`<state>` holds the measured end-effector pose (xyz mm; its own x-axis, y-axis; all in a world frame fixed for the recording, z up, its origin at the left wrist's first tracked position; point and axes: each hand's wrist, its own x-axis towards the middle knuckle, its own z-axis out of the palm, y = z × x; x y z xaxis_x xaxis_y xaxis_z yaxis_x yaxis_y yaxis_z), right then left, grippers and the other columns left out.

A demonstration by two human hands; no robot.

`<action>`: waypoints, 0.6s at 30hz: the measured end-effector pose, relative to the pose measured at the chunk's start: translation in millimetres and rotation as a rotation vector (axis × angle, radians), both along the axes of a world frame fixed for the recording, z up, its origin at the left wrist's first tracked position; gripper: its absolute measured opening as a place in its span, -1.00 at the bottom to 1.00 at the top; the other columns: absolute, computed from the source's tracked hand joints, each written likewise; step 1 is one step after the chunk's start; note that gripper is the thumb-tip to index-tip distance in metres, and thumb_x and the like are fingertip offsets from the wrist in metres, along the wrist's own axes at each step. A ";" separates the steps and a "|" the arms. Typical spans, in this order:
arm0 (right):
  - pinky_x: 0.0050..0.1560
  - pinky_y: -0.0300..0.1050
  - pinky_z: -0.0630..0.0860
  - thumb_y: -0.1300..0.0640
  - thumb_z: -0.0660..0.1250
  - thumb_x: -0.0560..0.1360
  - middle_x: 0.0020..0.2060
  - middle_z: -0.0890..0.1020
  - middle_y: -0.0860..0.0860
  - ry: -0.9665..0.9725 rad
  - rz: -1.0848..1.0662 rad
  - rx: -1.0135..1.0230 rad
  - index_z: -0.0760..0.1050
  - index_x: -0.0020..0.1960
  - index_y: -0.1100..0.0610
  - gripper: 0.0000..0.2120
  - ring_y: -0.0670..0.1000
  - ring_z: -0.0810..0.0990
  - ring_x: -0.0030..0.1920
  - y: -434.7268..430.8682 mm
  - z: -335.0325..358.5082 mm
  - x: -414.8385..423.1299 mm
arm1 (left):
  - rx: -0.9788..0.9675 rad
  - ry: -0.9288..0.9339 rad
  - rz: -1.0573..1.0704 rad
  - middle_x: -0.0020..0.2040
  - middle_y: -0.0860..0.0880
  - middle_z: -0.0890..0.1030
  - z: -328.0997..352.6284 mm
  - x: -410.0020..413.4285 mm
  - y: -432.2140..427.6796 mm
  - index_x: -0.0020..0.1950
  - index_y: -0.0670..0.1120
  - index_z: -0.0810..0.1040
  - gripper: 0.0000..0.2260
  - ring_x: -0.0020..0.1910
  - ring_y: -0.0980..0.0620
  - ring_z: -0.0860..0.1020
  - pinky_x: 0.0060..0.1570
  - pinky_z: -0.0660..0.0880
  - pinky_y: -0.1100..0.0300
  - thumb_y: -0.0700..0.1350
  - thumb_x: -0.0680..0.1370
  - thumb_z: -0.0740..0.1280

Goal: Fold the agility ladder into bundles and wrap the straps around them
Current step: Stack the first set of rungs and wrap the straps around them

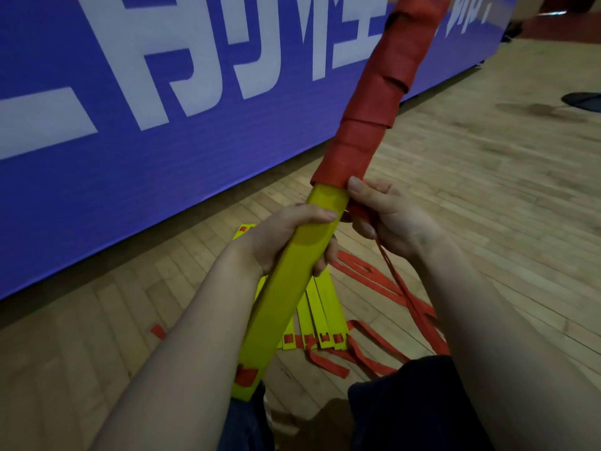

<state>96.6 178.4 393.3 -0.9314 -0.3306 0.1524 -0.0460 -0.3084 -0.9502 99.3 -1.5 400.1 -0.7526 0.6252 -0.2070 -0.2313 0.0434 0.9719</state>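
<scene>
- One yellow rung bundle (286, 288), held in the air on a slant. Its lower end is near the lap and its upper end runs out of the top of the view.
- One red strap wrap (374, 109) spirals in many turns around the upper half. The lower half is bare yellow.
- Left hand (286, 236): fingers curled round the bare yellow part, just below the wrap edge.
- Right hand (393, 219): thumb at the wrap's lower edge, fingers pinching the strap tail (393, 271), which hangs to the floor.
- Loose rungs (325, 307) lie fanned on the wood floor (487, 222) under the bundle. Four lower ends are countable, the rest hidden.
- Loose red straps (367, 278) lie tangled beside them, count unclear.
- One blue banner (97, 157) with white lettering stands behind.
- One dark object (582, 100) sits at the right edge, too blurred to tell what it is.
</scene>
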 end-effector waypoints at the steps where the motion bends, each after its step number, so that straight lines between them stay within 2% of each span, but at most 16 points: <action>1: -0.62 -0.33 0.24 -0.04 0.39 0.31 -0.34 0.64 0.05 -0.002 0.021 0.015 0.58 -0.06 0.22 -0.65 -0.11 0.40 -0.62 2.6 1.4 1.5 | -0.013 0.026 0.029 -0.38 -0.20 0.58 1.2 0.2 -0.6 -0.10 -0.19 0.51 -0.79 -0.53 -0.06 0.52 -0.48 0.46 0.21 -0.05 0.41 0.31; 4: -0.60 -0.33 0.35 0.07 0.45 0.30 -0.29 0.67 0.06 -0.007 0.068 0.108 0.60 -0.10 0.19 -0.75 -0.10 0.50 -0.57 13.2 2.4 4.0 | -0.060 0.089 0.070 -0.40 -0.21 0.55 3.6 -1.4 -4.0 -0.03 -0.22 0.54 -0.68 -0.53 -0.07 0.50 -0.48 0.45 0.21 -0.08 0.30 0.41; 6: -0.60 -0.32 0.36 0.23 0.46 0.34 -0.23 0.70 0.09 -0.017 0.065 0.224 0.62 -0.09 0.20 -0.84 -0.10 0.50 -0.58 19.2 3.6 5.5 | -0.078 0.115 0.109 -0.42 -0.20 0.55 5.8 -3.4 -8.3 -0.21 -0.24 0.54 -0.69 -0.55 -0.07 0.49 -0.49 0.44 0.21 -0.05 0.21 0.43; 7: -0.59 -0.32 0.37 0.25 0.42 0.36 -0.24 0.71 0.09 -0.026 0.055 0.274 0.60 -0.07 0.22 -0.85 -0.09 0.49 -0.59 20.9 4.2 5.6 | -0.079 0.118 0.134 -0.44 -0.19 0.54 7.3 -4.1 -10.7 -0.30 -0.23 0.52 -0.75 -0.56 -0.06 0.49 -0.49 0.44 0.23 -0.06 0.21 0.40; 9: -0.58 -0.29 0.41 0.25 0.36 0.39 -0.29 0.70 0.08 -0.037 0.018 0.339 0.55 -0.06 0.24 -0.86 -0.07 0.51 -0.58 20.8 6.5 5.2 | -0.083 0.104 0.171 -0.46 -0.17 0.53 10.1 -5.6 -15.6 -0.35 -0.24 0.49 -0.81 -0.57 -0.04 0.47 -0.50 0.43 0.24 -0.10 0.28 0.33; 12: -0.47 -0.23 0.53 0.31 0.30 0.51 -0.35 0.68 0.09 -0.048 -0.033 0.360 0.51 -0.05 0.27 -0.96 -0.03 0.59 -0.50 16.3 7.9 1.8 | -0.107 0.122 0.252 -0.45 -0.18 0.53 11.7 -7.6 -19.4 -0.24 -0.26 0.49 -0.79 -0.56 -0.06 0.47 -0.50 0.43 0.22 -0.11 0.29 0.33; 15: -0.40 -0.15 0.59 0.32 0.26 0.56 -0.21 0.69 0.17 -0.064 -0.041 0.378 0.46 0.09 0.33 -0.87 0.05 0.67 -0.36 10.8 6.5 -0.2 | -0.151 0.189 0.337 -0.44 -0.18 0.53 12.7 -8.0 -18.4 -0.23 -0.25 0.48 -0.78 -0.55 -0.07 0.47 -0.47 0.41 0.20 -0.12 0.27 0.37; 18: -0.52 -0.20 0.50 0.32 0.27 0.56 -0.28 0.67 0.15 -0.057 -0.047 0.442 0.43 0.08 0.28 -0.89 0.04 0.60 -0.47 9.7 7.1 1.9 | -0.184 0.230 0.374 -0.43 -0.16 0.53 12.0 -9.7 -18.9 -0.15 -0.27 0.56 -0.74 -0.52 -0.07 0.47 -0.44 0.40 0.19 -0.12 0.27 0.41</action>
<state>98.5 188.1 400.5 -0.9498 -0.3095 -0.0456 0.0056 0.1289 -0.9916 89.5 -20.5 412.0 -0.9582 0.2713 -0.0907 -0.0439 0.1739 0.9838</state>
